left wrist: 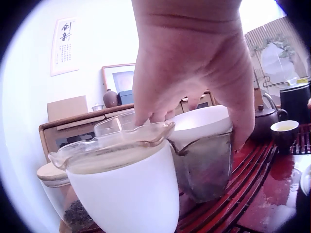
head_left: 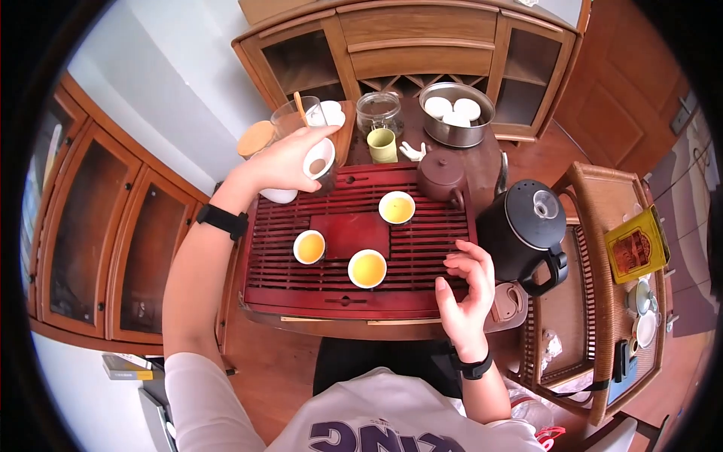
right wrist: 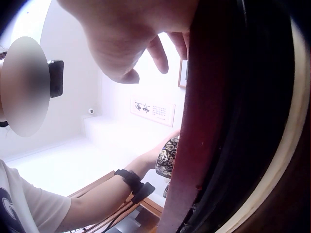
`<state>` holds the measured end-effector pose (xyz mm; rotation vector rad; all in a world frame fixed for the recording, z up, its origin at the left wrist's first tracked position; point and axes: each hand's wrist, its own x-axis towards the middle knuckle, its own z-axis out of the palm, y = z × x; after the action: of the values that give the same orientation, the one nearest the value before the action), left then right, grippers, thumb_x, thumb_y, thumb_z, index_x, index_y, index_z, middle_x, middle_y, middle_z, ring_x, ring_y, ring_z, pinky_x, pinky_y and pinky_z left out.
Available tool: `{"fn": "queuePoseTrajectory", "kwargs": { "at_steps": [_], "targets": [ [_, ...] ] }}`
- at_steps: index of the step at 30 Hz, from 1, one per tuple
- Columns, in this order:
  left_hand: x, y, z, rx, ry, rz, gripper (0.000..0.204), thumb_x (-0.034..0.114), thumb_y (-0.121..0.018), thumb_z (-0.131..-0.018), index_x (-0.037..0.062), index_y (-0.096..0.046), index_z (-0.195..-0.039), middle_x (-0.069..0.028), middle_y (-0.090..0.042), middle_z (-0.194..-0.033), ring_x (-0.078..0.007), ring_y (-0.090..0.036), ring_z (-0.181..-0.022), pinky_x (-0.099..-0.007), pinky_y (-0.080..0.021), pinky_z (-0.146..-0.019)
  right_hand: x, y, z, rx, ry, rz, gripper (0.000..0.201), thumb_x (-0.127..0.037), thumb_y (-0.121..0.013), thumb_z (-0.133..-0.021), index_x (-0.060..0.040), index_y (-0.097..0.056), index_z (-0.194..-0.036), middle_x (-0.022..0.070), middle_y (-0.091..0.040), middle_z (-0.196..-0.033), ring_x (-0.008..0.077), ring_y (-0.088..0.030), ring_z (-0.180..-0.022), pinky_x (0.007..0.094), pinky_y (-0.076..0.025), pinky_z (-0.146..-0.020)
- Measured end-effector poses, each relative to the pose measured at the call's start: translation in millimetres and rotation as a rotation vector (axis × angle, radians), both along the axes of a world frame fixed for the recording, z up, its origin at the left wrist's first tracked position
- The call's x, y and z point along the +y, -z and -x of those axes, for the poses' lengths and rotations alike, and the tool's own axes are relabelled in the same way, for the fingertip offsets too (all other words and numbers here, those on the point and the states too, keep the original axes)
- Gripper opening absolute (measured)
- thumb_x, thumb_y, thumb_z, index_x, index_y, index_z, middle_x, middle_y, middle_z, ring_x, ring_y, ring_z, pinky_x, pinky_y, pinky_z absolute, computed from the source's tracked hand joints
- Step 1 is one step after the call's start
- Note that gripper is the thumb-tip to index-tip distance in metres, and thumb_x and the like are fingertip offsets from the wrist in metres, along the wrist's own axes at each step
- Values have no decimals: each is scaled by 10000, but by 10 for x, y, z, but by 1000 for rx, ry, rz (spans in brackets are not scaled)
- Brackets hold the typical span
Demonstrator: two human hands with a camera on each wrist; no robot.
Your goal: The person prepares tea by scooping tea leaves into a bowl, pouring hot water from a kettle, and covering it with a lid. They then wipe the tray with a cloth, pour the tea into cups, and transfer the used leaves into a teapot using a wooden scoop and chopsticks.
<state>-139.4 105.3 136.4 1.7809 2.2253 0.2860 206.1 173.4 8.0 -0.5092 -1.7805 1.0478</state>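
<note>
At the back left of the slatted red tea tray, my left hand spans the rim of a white bowl, thumb on one side and fingers on the other. The bowl sits inside a smoky glass pitcher. Close by stands a white pitcher with a wavy clear rim. My right hand hovers empty by the tray's right front edge, fingers loosely curved. Three small cups hold yellow tea: one at the back, one at left and one in front.
A brown clay teapot occupies the tray's back right corner. Beside the tray stands a black kettle. Behind are a green cup, a glass jar and a metal pot holding white cups. A wicker cart is at right.
</note>
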Motion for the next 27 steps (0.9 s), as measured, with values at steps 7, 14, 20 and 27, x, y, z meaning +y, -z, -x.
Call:
{"fn": "queuePoseTrajectory", "kwargs": {
  "at_steps": [7,14,20,27],
  "targets": [
    [4,35,67,180,-17,82,1074,224,-818,-634,215,-251,-1546,-183,-528,-1253,-369,-483,-1269,-620,-123,-1180,-10,-10,-7,-4,1,-8,260,-62,-727,-732,-13,-634,-970,161,-552,-1239,219,-611,-950,316,-522,-794],
    [18,-62,10,222,-33,168,1044,337,-817,-707,159,-232,-1554,-209,-469,-1376,-399,-441,-1314,-552,-239,-1162,-16,1,-4,-2,-21,6,261,-62,-728,-735,-14,-633,-973,164,-546,-1246,220,-605,-952,322,-522,-809],
    [1,-75,28,92,-4,124,929,347,-790,-770,122,-302,-1528,-215,-468,-1381,-391,-451,-1295,-403,-397,-1081,-12,16,1,9,-20,-5,257,-52,-723,-730,-18,-631,-968,166,-552,-1233,227,-606,-958,332,-523,-812],
    [104,-250,-576,350,227,-234,655,267,-758,-817,85,-505,-1393,-184,-520,-1336,-361,-507,-1240,-428,-420,-1054,-10,17,5,7,-32,9,261,-51,-727,-732,-23,-631,-974,163,-558,-1227,226,-608,-960,327,-526,-804]
  ]
}}
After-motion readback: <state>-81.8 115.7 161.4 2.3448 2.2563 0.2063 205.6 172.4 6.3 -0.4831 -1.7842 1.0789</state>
